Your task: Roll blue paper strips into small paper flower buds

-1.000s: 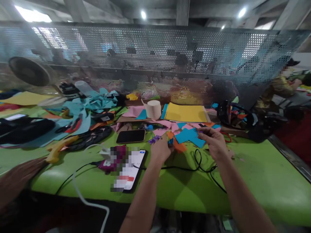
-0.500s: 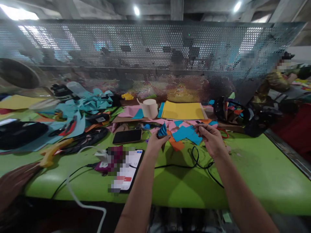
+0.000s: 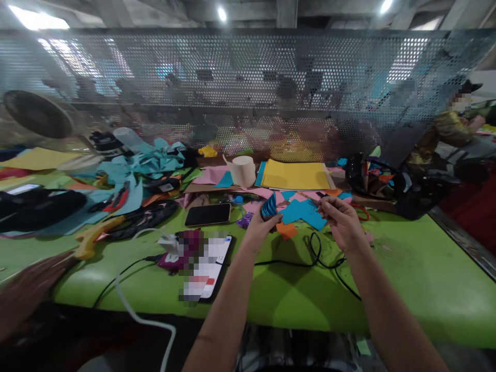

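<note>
My left hand [image 3: 264, 227] is closed around a small piece of blue paper [image 3: 268, 205] with ridged, layered folds. It stands up from between thumb and fingers. To the right, my right hand [image 3: 340, 219] makes a pinch with thumb and fingertips. A thin dark tip shows at its fingers, too small to name. Blue paper scraps [image 3: 304, 213] lie on the table between and beyond the hands, along with an orange scrap [image 3: 287, 230]. Both hands are above the green tabletop [image 3: 294, 299], apart from each other.
A black cable [image 3: 287, 264] loops below my hands. Left are a dark phone [image 3: 208, 214], a lit phone [image 3: 217, 266] and another person's hand [image 3: 42, 271] by a yellow handle [image 3: 91, 243]. Behind stand a cream roll [image 3: 243, 171], yellow sheets [image 3: 296, 174] and a perforated metal screen [image 3: 232, 67].
The camera view has turned slightly left, so the scene sits further right. My left hand has edged a little right with the folded blue paper. Both hands keep their hold.
</note>
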`<act>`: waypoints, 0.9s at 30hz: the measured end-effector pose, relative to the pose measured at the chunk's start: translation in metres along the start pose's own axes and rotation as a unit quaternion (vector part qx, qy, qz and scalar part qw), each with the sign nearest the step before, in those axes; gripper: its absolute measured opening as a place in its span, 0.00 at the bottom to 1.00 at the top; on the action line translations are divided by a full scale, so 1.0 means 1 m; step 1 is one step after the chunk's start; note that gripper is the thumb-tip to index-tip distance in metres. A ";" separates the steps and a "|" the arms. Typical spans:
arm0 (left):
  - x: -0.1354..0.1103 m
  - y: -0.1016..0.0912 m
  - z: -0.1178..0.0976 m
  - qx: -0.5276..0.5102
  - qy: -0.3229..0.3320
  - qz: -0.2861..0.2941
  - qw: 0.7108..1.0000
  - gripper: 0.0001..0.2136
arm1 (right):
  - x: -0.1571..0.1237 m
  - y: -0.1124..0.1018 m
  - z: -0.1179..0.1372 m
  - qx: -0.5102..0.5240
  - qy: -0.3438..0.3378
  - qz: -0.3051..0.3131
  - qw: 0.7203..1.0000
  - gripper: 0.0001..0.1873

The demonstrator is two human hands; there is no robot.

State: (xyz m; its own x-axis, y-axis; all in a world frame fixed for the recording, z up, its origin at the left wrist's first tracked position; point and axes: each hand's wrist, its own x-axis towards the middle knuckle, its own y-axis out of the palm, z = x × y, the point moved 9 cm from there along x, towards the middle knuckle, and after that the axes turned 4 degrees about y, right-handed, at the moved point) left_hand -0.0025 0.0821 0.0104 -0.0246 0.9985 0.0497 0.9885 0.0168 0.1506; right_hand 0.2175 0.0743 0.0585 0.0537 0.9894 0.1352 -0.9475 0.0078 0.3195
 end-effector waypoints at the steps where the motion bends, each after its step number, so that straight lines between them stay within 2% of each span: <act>1: 0.000 0.002 0.001 0.000 0.001 0.011 1.000 0.24 | 0.000 0.001 -0.001 0.002 0.005 0.004 1.000 0.13; 6: 0.001 0.006 0.005 0.001 0.004 0.036 0.999 0.26 | 0.000 0.000 -0.005 0.007 0.023 0.000 1.000 0.14; 12: 0.001 0.011 -0.001 -0.028 0.024 0.049 0.998 0.25 | 0.002 -0.004 -0.006 0.007 0.005 -0.017 1.000 0.14; 17: -0.003 0.018 -0.003 -0.080 0.005 0.060 0.995 0.25 | 0.003 -0.010 -0.007 0.009 -0.012 -0.020 1.000 0.14; 20: -0.004 0.024 0.001 -0.113 -0.007 0.076 0.991 0.30 | 0.002 -0.014 -0.007 -0.006 -0.018 -0.028 0.999 0.13; 27: 0.001 0.025 0.011 -0.127 -0.014 0.085 0.988 0.30 | 0.002 -0.009 -0.010 -0.028 0.004 -0.009 1.000 0.15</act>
State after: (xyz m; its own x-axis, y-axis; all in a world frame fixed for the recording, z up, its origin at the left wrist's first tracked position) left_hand 0.0241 0.0841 0.0031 0.1456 0.9869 0.0692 0.9086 -0.1611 0.3854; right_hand 0.2232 0.0776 0.0466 0.0682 0.9901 0.1227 -0.9626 0.0330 0.2691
